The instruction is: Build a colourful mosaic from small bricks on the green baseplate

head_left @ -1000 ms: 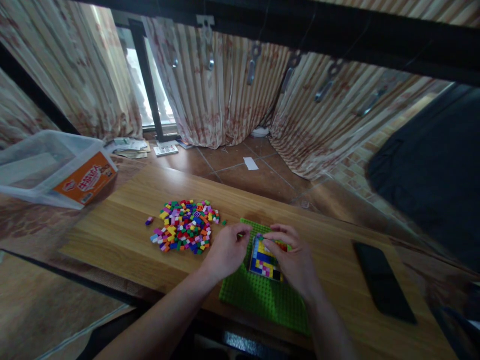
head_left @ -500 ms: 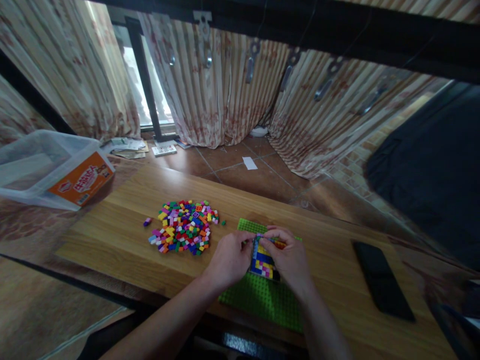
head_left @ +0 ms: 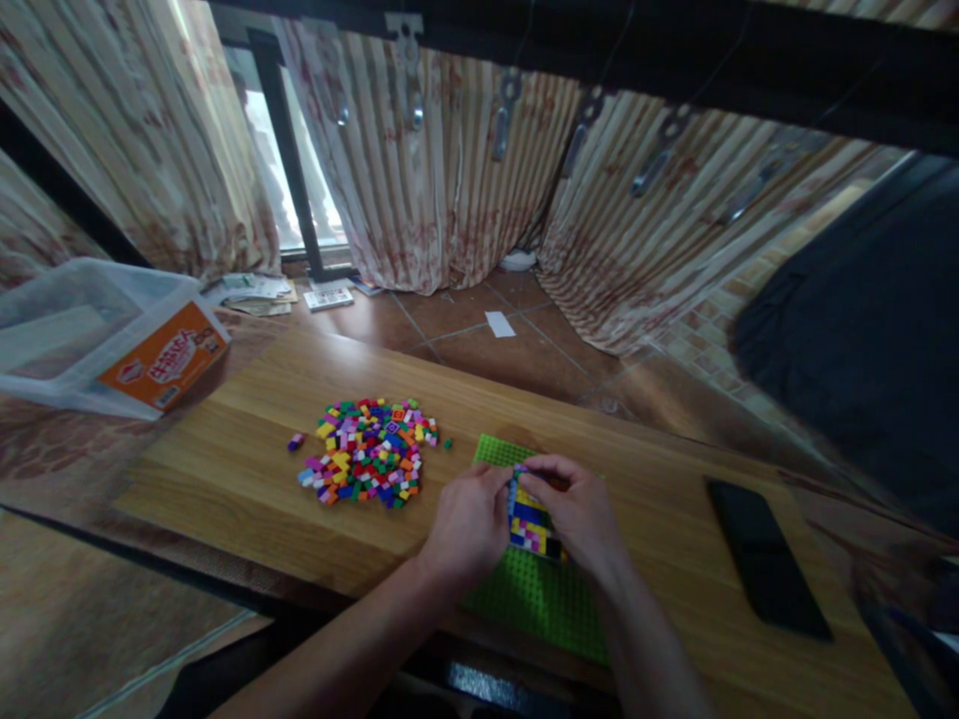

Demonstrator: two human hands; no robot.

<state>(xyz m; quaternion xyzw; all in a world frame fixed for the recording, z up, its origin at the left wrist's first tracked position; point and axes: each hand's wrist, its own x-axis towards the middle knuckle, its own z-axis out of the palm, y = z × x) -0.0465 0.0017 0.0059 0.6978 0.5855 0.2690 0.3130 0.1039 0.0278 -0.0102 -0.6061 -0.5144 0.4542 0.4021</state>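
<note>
Drawn inward since a second ago, the left hand [head_left: 469, 519] sits just beside the right hand [head_left: 582, 511] over the green baseplate [head_left: 535, 601]'s far half, both curled nearly closed, any grip hidden, the brick panel [head_left: 530, 514] lying on that baseplate between them.

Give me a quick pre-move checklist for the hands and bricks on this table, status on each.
1. Both hands at the brick build: ok, left hand and right hand meet at its far end.
2. Build over green baseplate: ok.
3. Brick at the fingertips fully seated: cannot tell, fingers hide it.
4. Brick pile clear of hands: ok, left of the left hand.
5. All loose bricks in the pile: not ok, a purple brick and a small green brick lie apart.
6. Black phone clear of hands: ok, off to the right.
</note>
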